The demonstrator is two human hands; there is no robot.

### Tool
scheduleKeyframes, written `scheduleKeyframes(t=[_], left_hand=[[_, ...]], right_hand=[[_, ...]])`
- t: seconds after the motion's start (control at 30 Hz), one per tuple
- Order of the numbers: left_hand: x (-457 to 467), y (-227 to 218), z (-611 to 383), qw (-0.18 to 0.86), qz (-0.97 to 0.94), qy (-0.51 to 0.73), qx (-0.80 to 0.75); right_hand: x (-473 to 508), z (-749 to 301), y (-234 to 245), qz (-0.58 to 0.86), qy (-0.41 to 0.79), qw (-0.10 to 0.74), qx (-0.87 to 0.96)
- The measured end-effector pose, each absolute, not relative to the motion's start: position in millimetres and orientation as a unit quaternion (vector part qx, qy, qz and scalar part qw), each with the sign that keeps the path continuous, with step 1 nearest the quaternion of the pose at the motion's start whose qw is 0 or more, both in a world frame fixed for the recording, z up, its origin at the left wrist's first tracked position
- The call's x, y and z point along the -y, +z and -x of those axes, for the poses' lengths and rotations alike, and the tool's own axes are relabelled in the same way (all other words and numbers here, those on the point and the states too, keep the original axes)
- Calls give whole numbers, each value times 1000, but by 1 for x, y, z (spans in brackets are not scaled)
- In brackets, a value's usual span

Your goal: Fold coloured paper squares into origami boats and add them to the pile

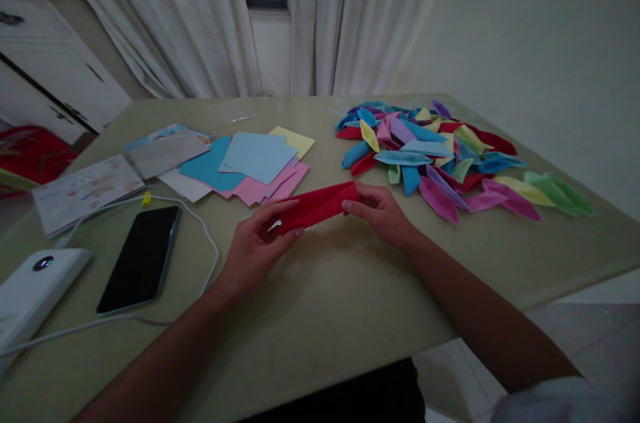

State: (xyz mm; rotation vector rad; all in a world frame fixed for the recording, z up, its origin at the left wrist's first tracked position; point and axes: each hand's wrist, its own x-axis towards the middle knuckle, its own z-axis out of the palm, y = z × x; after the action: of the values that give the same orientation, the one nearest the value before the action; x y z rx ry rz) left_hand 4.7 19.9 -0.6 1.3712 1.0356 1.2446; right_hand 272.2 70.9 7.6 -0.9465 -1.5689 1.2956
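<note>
1. Far left, near edge of tabletop (310, 323): white device (45, 293) with a round dark spot, lying flat.
2. Behind it, pale printed booklet (90, 189), set askew.
3. Phone (140, 259), screen dark; white cable (218, 251) loops around its far and right sides, yellow tag (146, 199) on it.
4. Loose square sheets (260, 157) overlapping, well beyond the phone: blues, pinks, yellow.
5. Left hand (255, 243): thumb and fingers pinching the left end of the red paper.
6. Red paper (320, 208): folded strip, held between both hands above the tabletop, right end higher in view.
7. Right hand (384, 213): gripping the strip's right end, thumb nearest.
8. Right: heap of folded paper pieces (404, 157), many colours, pointed ends.
</note>
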Motion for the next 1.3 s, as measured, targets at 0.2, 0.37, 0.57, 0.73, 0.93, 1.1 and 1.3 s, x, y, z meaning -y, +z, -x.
scheduleKeyframes(t=[0.2,0.37,0.57,0.73,0.93,1.1,1.3], left_hand=[[-19,1,-6,480,-543,519,-454],[-19,0,-7,505,-518,532,-440],[-20,1,-7,543,-497,539,-411],[-20,2,-7,509,-479,556,-450],[-20,2,-8,458,-476,562,-498],[-21,-1,-7,479,-484,551,-482],[-23,-8,-7,514,-487,556,-436]], right_hand=[[-71,-272,6,362,549,431,617],[-71,-272,5,352,549,418,633],[-73,-271,5,348,526,428,648],[-71,-272,10,355,491,451,656],[-70,-271,11,387,449,498,633],[-75,-270,6,406,468,528,581],[-77,-269,2,419,475,550,543]])
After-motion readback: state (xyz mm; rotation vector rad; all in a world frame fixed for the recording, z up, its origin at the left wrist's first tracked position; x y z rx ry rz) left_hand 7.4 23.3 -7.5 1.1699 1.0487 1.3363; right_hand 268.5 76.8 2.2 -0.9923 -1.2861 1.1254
